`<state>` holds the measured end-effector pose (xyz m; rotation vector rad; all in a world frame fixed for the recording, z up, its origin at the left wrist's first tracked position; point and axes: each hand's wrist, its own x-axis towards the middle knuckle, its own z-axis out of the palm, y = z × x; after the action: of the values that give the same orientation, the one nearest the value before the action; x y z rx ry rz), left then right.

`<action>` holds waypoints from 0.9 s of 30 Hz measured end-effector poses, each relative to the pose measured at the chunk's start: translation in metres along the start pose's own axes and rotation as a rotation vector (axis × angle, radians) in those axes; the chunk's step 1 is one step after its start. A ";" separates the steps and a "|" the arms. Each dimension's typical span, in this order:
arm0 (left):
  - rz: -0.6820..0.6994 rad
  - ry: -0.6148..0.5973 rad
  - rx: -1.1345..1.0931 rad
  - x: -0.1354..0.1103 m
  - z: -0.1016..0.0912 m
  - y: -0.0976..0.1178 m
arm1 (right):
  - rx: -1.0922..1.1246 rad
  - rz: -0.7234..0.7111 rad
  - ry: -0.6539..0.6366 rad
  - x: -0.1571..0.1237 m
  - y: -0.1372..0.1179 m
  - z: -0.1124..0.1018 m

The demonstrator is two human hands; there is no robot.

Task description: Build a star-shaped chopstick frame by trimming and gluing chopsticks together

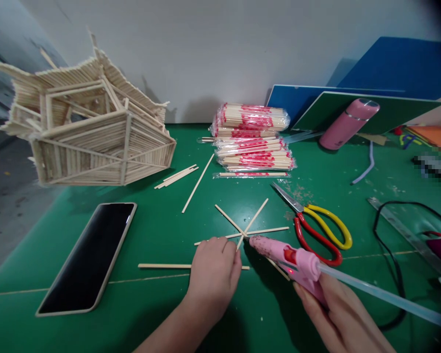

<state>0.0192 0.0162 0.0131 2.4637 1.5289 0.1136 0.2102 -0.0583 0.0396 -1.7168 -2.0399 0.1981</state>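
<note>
My right hand (343, 314) is wrapped round a pink hot glue gun (275, 249), a long clear glue stick (385, 292) sticking out of its back. The nozzle points at the spot where several wooden chopsticks (257, 213) cross in a star on the table. With fingers curled, my left hand (213, 269) pinches the near end of one crossed chopstick; the fingertips are partly hidden. Another chopstick (163, 266) lies crosswise, its middle covered by that hand. Scissors (299, 208) with one red and one yellow handle lie open just beyond the glue gun.
A phone (90, 257) lies at left, below a stick-built model (125, 147). Wrapped chopstick bundles (255, 142) are stacked at the back, loose sticks (178, 176) beside them. A pink bottle (349, 123), a ruler (400, 230) and a black cord (385, 250) are at right on the green table (150, 225).
</note>
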 end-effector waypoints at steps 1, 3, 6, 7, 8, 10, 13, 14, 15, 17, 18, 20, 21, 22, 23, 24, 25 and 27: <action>-0.001 0.001 -0.001 0.000 0.000 0.000 | 0.000 -0.004 -0.007 0.000 0.000 0.000; -0.004 0.000 -0.001 0.001 0.001 0.000 | -0.010 -0.011 0.003 0.001 -0.002 -0.001; -0.010 -0.011 0.003 0.002 0.001 0.000 | -0.010 -0.007 0.019 0.002 -0.002 -0.001; -0.010 -0.013 0.004 0.002 0.001 0.000 | -0.002 0.003 0.011 0.002 -0.002 -0.001; -0.010 -0.013 0.004 0.001 0.001 0.000 | 0.007 0.011 0.001 0.002 -0.002 0.000; -0.007 -0.009 0.002 0.001 0.001 0.000 | 0.018 0.026 -0.012 0.000 0.000 0.001; 0.000 0.013 0.006 0.001 0.001 0.000 | 0.016 0.030 -0.009 -0.005 0.005 0.003; 0.002 0.019 0.007 0.001 0.001 0.000 | 0.019 0.032 -0.020 -0.007 0.006 0.004; 0.004 0.022 0.008 0.001 0.001 0.000 | 0.030 0.038 -0.042 -0.008 0.008 0.004; 0.005 0.020 0.007 0.001 0.000 0.000 | 0.090 0.071 -0.111 -0.009 0.011 0.003; 0.004 0.020 0.005 0.001 0.000 0.000 | 0.136 0.095 -0.142 -0.009 0.012 0.002; 0.003 0.022 -0.002 0.001 0.001 0.000 | 0.227 0.158 -0.165 -0.006 0.012 0.000; 0.002 0.024 -0.007 0.000 0.001 0.000 | 0.267 0.192 -0.156 -0.005 0.012 -0.001; 0.002 0.027 -0.011 0.000 0.001 0.000 | 0.305 0.228 -0.144 -0.004 0.012 -0.002; 0.003 0.031 -0.014 0.000 0.001 0.000 | 0.344 0.268 -0.132 -0.002 0.013 -0.002; 0.005 0.034 -0.015 0.000 0.002 0.000 | 0.389 0.313 -0.117 -0.001 0.013 -0.002; 0.008 0.038 -0.016 0.000 0.002 0.000 | 0.439 0.362 -0.098 0.001 0.015 -0.001; 0.011 0.048 -0.018 0.000 0.001 0.000 | 0.526 0.462 -0.043 0.005 0.020 0.002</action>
<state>0.0197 0.0160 0.0119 2.4726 1.5260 0.1887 0.2266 -0.0491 0.0316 -1.7989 -1.4059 0.8419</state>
